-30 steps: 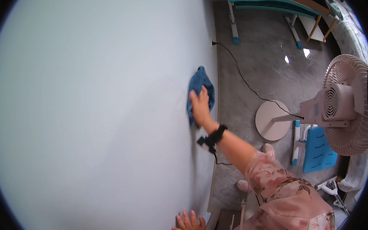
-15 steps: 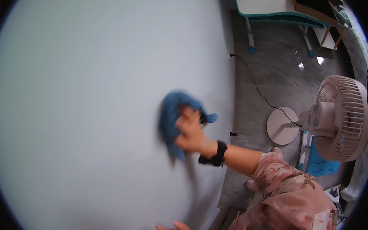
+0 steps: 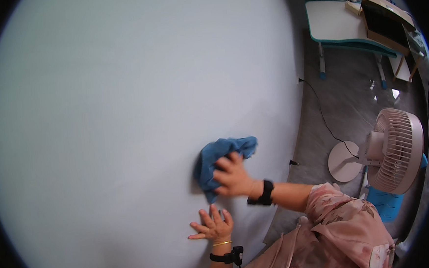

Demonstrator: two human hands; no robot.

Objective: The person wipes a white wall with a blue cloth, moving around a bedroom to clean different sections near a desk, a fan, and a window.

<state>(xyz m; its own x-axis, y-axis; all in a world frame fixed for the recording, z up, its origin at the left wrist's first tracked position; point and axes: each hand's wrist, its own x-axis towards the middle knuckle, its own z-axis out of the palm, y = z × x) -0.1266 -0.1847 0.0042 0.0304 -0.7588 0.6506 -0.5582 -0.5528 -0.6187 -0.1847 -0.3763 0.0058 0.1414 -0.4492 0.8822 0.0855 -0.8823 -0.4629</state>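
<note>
A crumpled blue cloth [image 3: 216, 156] lies against the pale wall [image 3: 100, 116]. My right hand [image 3: 234, 176] presses it there, fingers bent over the fabric, with a black band around the wrist. Just below the cloth, my left hand [image 3: 214, 226] rests on the wall with its fingers spread and holds nothing. A gold bracelet and a black strap circle that wrist.
On the grey floor to the right stands a pink fan [image 3: 395, 150] with a round base [image 3: 344, 161]. Its dark cord [image 3: 324, 115] runs to the wall. Farther off is a white desk [image 3: 338, 25] with teal edging.
My right hand and the cloth now appear lower and slightly to the right. My left hand has come farther into view, spread on the wall. The whole view has shifted too.
</note>
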